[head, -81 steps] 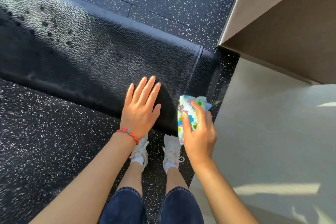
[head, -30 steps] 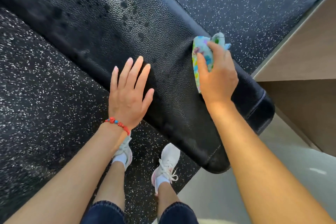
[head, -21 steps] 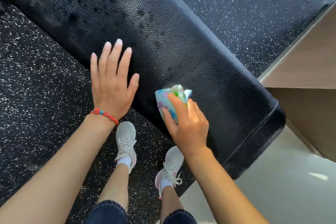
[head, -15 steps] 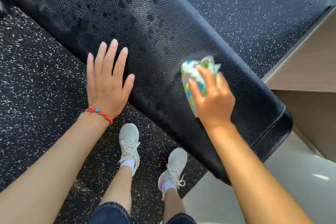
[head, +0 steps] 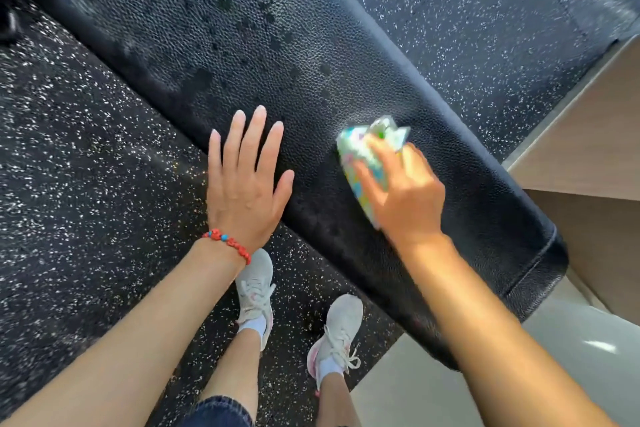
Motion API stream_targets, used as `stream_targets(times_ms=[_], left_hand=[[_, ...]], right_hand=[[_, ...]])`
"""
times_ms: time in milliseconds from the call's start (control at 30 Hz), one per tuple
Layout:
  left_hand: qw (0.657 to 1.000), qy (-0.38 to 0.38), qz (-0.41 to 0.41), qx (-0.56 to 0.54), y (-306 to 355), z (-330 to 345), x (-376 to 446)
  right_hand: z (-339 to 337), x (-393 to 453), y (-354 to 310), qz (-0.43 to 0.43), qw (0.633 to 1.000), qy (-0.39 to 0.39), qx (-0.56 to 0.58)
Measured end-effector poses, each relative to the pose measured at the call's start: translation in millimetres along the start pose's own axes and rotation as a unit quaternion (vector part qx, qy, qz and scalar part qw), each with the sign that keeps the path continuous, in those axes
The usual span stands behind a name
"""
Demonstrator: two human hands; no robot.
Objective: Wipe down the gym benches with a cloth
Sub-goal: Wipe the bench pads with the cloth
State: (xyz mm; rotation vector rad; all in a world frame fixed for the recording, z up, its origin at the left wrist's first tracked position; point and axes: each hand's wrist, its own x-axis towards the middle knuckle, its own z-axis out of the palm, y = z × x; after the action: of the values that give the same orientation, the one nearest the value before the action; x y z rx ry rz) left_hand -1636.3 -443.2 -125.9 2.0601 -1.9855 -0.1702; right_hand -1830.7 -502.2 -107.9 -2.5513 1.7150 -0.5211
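Observation:
A black padded gym bench (head: 263, 45) with a pebbled surface runs diagonally from the upper left to the lower right, with dark wet spots on its upper part. My right hand (head: 405, 198) presses a folded, multicoloured cloth (head: 363, 146) onto the bench top, blurred by motion. My left hand (head: 244, 184) lies flat with fingers spread on the bench's near edge, a red bead bracelet (head: 228, 244) on its wrist.
Black rubber flooring with white flecks (head: 76, 163) lies on both sides of the bench. A beige wall or box (head: 588, 135) stands at the right, with pale smooth floor (head: 408, 388) below it. My two white sneakers (head: 256, 291) stand beside the bench.
My right hand has swept the cloth back and forth across the bench top, toward the near edge and away again, and is still moving. My left hand stays flat on the near edge.

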Motion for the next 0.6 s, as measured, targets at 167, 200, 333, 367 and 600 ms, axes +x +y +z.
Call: stream_targets(times_ms=[167,200,333,367,600], left_hand=[[1.0,0.021,-0.008,-0.005,-24,-5,15],[1.0,0.023,-0.02,-0.002,-32,-6,21],[1.0,0.011,-0.018,0.004,-49,-5,34],[1.0,0.009,-0.012,0.005,-50,-5,35],[1.0,0.013,-0.007,0.02,-52,-3,33]], right_hand=[[8,52,9,0.187,0.982,0.028,0.024],[9,44,0,0.18,0.983,0.034,0.018],[10,-12,-55,0.068,0.996,-0.017,0.057],[9,-16,-60,0.042,0.996,-0.039,0.071],[19,54,-17,0.056,0.998,0.003,0.002]])
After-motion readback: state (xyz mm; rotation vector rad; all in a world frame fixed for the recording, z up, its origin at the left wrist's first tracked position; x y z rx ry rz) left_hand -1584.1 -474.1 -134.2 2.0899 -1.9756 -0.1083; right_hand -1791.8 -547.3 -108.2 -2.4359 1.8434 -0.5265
